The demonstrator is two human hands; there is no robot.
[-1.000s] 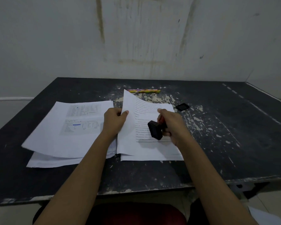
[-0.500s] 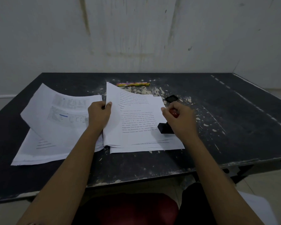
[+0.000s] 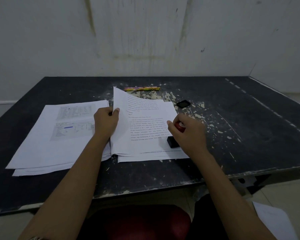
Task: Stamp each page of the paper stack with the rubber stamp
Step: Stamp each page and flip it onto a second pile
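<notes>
The paper stack [image 3: 156, 155] is laid at the middle of the dark, paint-flecked counter [image 3: 249, 129], somewhat nearer its near edge. The top page [image 3: 145, 108] is pinched at its left edge between the thumb and curled fingers of the left hand [image 3: 106, 122]. That side is lifted, with the far left corner standing up.

The rubber stamp [image 3: 173, 142] is gripped by the right hand [image 3: 189, 134], whose fingers are closed round the red handle [image 3: 179, 126]. Its black base is set on the lower right part of the top page.

A second pile of printed sheets [image 3: 50, 135] is spread flat toward the counter's left edge, just beside the stack. Coloured pencils [image 3: 142, 88] are laid beyond the stack toward the far edge. A small black object [image 3: 183, 103] is seen just off the stack's far right corner.
</notes>
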